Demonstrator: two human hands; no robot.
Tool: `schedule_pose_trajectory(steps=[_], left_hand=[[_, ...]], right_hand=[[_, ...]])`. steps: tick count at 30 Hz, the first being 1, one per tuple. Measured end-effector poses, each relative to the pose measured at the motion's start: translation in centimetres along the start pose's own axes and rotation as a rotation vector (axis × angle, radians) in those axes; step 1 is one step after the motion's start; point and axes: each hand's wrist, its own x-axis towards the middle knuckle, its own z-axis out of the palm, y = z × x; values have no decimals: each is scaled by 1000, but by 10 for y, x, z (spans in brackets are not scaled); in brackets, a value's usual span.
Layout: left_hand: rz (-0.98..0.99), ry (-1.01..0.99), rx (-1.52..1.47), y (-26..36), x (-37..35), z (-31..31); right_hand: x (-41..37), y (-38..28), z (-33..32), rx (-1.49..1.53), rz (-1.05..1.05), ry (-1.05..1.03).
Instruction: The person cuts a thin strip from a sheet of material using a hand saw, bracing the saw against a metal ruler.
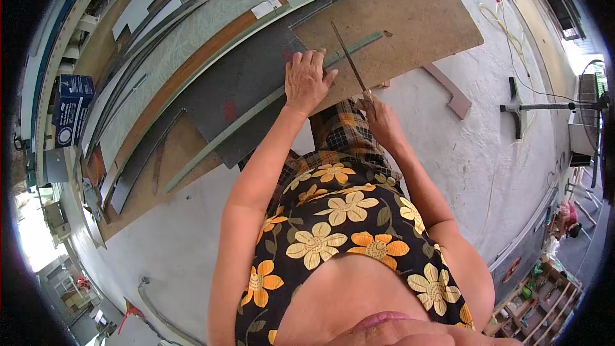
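Note:
My right hand (382, 119) is closed around the near end of a thin, narrow saw blade (346, 51). The blade points away from me and lies across a long greenish strip (234, 129), near the strip's right end. My left hand (306, 80) lies palm down on the strip and the dark grey panel (237, 87) under it, a little left of the blade. Its fingers are stretched out and its thumb points right. Whether the blade touches the strip cannot be made out.
The panel lies on a brown board (416, 13). Behind it are a brown wood-look strip (192, 71) and several long pale strips. A blue box (72, 109) stands at far left. On the right are a reddish offcut (448, 92), a fan (592, 106) and a yellowish cord (512, 39).

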Motion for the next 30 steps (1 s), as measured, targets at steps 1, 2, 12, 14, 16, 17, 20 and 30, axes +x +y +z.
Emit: schedule_pose_trajectory(steps=[1, 2, 12, 14, 16, 17, 20, 30], left_hand=[[13, 27, 9, 3, -1, 1], [26, 54, 18, 5, -2, 2], [-40, -23, 26, 5, 3, 2], [-33, -1, 30, 5, 3, 2], [-47, -17, 22, 6, 4, 0], [-53, -27, 16, 7, 4, -1], [-50, -12, 19, 7, 3, 0], [-38, 39, -33, 5, 3, 5]], right_hand=[[0, 4, 1, -9, -8, 10], [0, 7, 2, -18, -17, 19], [-4, -7, -3, -118, 76, -85], [-4, -8, -3, -121, 86, -87], [2, -12, -1, -106, 61, -73], [6, -14, 0, -99, 52, -67], [44, -13, 15, -53, -33, 24], [-10, 1, 20, -81, 102, -40]])
